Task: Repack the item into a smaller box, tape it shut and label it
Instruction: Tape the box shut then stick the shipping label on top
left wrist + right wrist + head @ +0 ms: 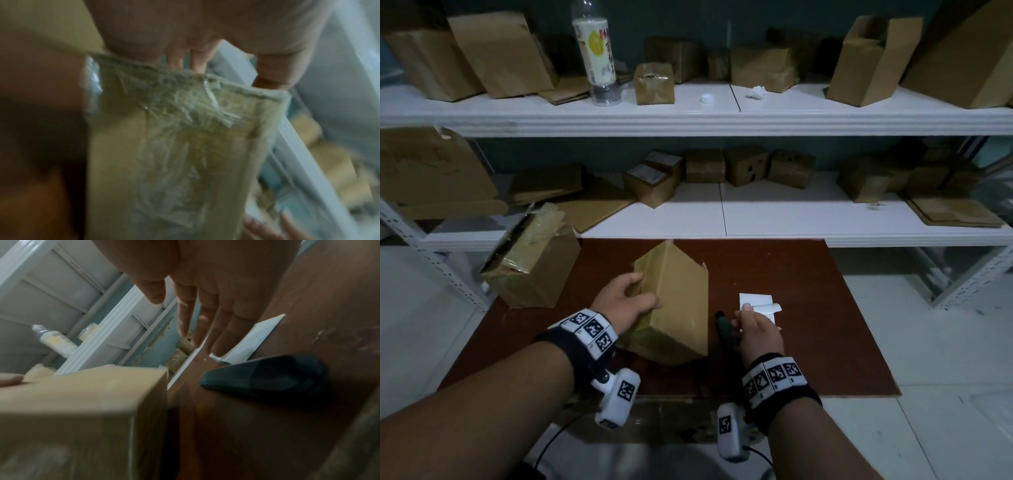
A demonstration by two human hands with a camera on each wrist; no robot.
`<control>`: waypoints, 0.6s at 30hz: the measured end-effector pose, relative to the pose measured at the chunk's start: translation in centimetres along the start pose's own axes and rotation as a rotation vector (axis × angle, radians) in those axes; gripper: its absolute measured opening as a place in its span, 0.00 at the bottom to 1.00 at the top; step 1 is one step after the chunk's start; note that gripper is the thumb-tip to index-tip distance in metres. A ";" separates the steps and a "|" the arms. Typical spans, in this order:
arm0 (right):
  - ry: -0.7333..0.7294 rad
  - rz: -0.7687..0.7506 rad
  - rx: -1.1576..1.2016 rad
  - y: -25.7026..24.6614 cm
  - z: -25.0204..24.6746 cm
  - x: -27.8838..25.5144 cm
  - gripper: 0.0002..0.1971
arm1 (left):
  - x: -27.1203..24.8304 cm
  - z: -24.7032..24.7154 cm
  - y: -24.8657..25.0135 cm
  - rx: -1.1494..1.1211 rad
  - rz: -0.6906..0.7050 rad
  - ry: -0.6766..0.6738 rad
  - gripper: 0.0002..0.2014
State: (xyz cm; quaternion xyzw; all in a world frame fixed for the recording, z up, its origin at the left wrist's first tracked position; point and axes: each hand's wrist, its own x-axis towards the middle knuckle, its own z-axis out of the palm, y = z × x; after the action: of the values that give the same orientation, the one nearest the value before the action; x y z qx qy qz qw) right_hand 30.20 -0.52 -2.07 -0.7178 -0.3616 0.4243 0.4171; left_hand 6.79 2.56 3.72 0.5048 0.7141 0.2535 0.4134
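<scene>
Left hand grips the small taped box, which sits tilted on the brown surface; left wrist view alone shows crinkled tape over the box's end. Right hand, fingers straight and loose, touches the white label; right wrist view shows its fingertips on the label. Black tool just beside. Larger open box farther left, shelves beyond.

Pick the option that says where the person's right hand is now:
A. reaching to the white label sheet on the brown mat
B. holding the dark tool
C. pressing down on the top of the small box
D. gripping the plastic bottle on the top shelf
A: the right hand has its fingers stretched out to the white label sheet on the brown mat, while the left hand holds the small box.
</scene>
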 end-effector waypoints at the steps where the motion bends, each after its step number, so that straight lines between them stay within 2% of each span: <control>1: -0.052 0.023 0.027 -0.1 0.4 -0.2 0.24 | 0.2 0.0 -0.7 -0.105 -0.042 -0.014 0.38; 2: -0.112 0.054 0.052 -0.1 0.8 -0.3 0.23 | 0.4 0.2 -1.3 -0.207 -0.068 -0.029 0.38; 4: -0.238 0.083 0.036 -0.5 1.5 -0.9 0.24 | 1.1 0.9 -2.5 -0.389 -0.091 -0.054 0.31; 6: -0.294 0.031 -0.033 -0.8 1.9 -1.4 0.26 | 1.4 1.2 -3.0 -0.480 -0.105 -0.049 0.24; 10: -0.370 -0.068 -0.078 -1.0 2.7 -1.9 0.25 | 2.2 1.2 -4.7 -0.357 -0.121 -0.070 0.17; 13: -0.440 -0.125 -0.101 -0.9 3.4 -2.1 0.29 | 3.6 0.9 -6.6 -0.269 -0.129 -0.083 0.16; 16: -0.415 -0.108 -0.070 -1.1 3.4 -1.8 0.26 | 2.3 0.3 -4.2 -0.143 -0.100 -0.078 0.13; 18: -0.379 -0.109 -0.053 -1.4 3.3 -1.7 0.24 | 1.5 0.2 -2.8 -0.049 -0.068 -0.041 0.18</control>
State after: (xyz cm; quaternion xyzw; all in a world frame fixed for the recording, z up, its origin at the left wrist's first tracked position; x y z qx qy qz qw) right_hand 26.34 -0.54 -1.27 -0.6152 -0.4829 0.5189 0.3450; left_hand 5.34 2.92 0.92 0.4752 0.7158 0.2462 0.4485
